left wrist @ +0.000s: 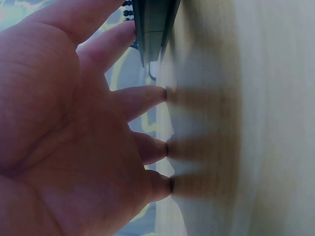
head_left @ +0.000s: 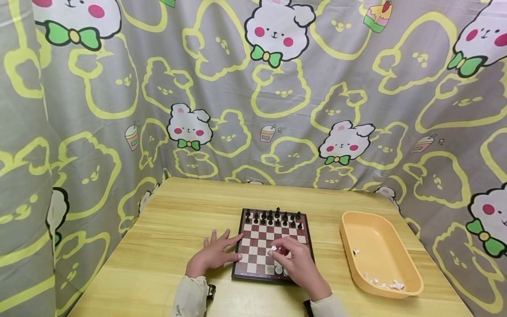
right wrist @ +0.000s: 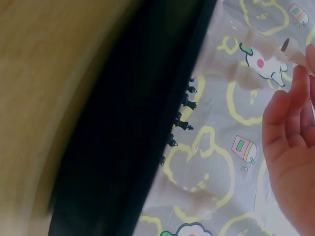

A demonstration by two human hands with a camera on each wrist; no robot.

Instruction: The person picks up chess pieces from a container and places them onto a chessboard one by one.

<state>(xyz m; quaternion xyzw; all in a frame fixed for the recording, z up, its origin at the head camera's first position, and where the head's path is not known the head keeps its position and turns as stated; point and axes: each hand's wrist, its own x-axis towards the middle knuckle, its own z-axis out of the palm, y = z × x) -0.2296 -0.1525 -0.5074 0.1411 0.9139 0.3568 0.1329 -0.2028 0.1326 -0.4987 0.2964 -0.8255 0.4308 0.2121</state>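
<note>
A magnetic-looking chessboard (head_left: 253,244) with brown and white squares lies on the table. Black chess pieces (head_left: 277,215) stand in two rows along its far side. Over the near half of the board, my right hand (head_left: 295,259) pinches a small white chess piece (head_left: 274,248) between thumb and fingertips; its exact kind is too small to tell. White pieces (head_left: 279,269) stand at the near edge, partly hidden by that hand. My left hand (head_left: 214,255) is spread at the board's left edge, thumb and index finger touching it. Its other fingertips (left wrist: 156,93) rest on the table.
To the right of the board stands an orange-yellow tray (head_left: 343,233). Several loose white pieces (head_left: 396,285) lie at its near end, and one more piece (head_left: 355,252) lies by its left wall. A patterned curtain (head_left: 233,97) surrounds the wooden table (head_left: 190,207).
</note>
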